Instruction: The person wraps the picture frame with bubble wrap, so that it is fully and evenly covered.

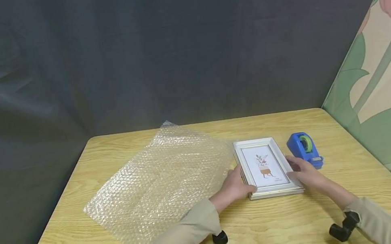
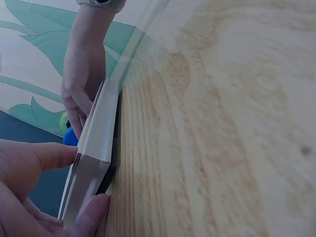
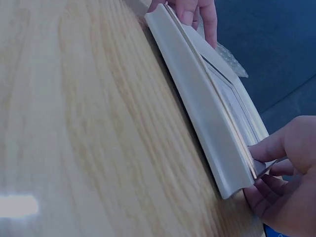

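A white picture frame (image 1: 262, 166) with a flower-vase print lies face up low at the table, right of the middle. My left hand (image 1: 235, 184) grips its left edge, thumb on the front near the lower corner. On the opposite edge, my right hand (image 1: 305, 171) holds the frame between thumb and fingers. In the left wrist view, the frame's pale side (image 2: 98, 128) and dark underside show, with left-hand fingers above and below the corner. The right wrist view shows the right hand (image 3: 291, 168) pinching the other corner close over the wood.
A sheet of bubble wrap (image 1: 166, 178) is spread left of the frame, its right corner beside it. Just beyond the right hand stands a blue tape dispenser (image 1: 299, 148) with a green roll. The wooden table (image 1: 344, 140) ends at a dark curtain (image 1: 191, 57).
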A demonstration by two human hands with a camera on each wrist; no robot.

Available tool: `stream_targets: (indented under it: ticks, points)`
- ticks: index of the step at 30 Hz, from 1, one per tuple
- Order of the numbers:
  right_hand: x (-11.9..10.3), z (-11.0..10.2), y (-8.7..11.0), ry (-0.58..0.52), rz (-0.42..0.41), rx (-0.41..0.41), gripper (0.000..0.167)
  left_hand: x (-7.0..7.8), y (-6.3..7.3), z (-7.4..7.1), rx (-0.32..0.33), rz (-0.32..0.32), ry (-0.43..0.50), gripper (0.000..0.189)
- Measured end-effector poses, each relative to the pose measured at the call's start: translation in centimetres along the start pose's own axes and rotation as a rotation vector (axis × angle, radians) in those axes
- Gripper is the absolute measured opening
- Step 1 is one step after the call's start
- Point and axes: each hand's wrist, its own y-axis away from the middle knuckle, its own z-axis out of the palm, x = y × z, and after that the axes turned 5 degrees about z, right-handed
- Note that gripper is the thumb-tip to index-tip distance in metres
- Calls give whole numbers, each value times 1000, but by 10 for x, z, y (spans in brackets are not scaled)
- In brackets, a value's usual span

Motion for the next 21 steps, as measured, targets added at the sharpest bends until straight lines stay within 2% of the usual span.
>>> stream_targets:
  ticks: [7, 15, 21]
  points:
    - [2, -7, -1, -57, -1, -66, 62, 0, -6, 1, -9, -4, 38, 89]
    - [5, -16, 5, -122, 16, -114, 65, 1, -4, 4, -26, -28, 162, 95]
    - [2, -18, 13, -137, 5, -98, 68, 4, -2, 0, -25, 18, 185, 93]
